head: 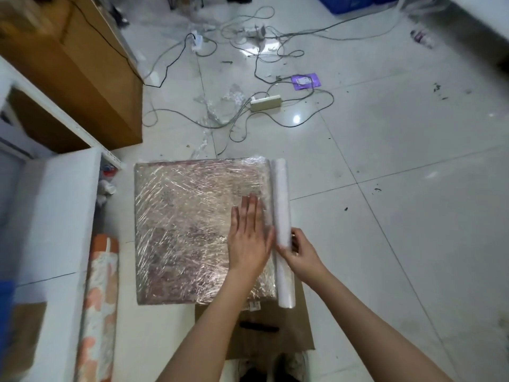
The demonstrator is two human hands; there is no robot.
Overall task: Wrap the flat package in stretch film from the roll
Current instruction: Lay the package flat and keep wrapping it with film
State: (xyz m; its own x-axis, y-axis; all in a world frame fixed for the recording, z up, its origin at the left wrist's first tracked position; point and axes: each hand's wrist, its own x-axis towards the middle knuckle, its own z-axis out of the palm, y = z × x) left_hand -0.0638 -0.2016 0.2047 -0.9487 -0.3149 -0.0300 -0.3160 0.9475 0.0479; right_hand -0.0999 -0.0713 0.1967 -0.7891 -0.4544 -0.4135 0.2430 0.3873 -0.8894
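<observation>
The flat package [181,227] lies on the tiled floor, its top covered in wrinkled, shiny stretch film. Along its right edge lies the white film roll [281,205], lengthwise front to back. My left hand [249,238] rests flat, fingers straight, on the filmed package right beside the roll. My right hand [298,253] grips the roll near its lower half from the right side, fingers curled round it.
A brown paper bag [275,334] lies under the package's near edge. A patterned roll [99,307] and white shelving [55,216] stand at the left. A cardboard box [82,78] sits far left. Cables and a power strip [265,102] lie on the floor beyond.
</observation>
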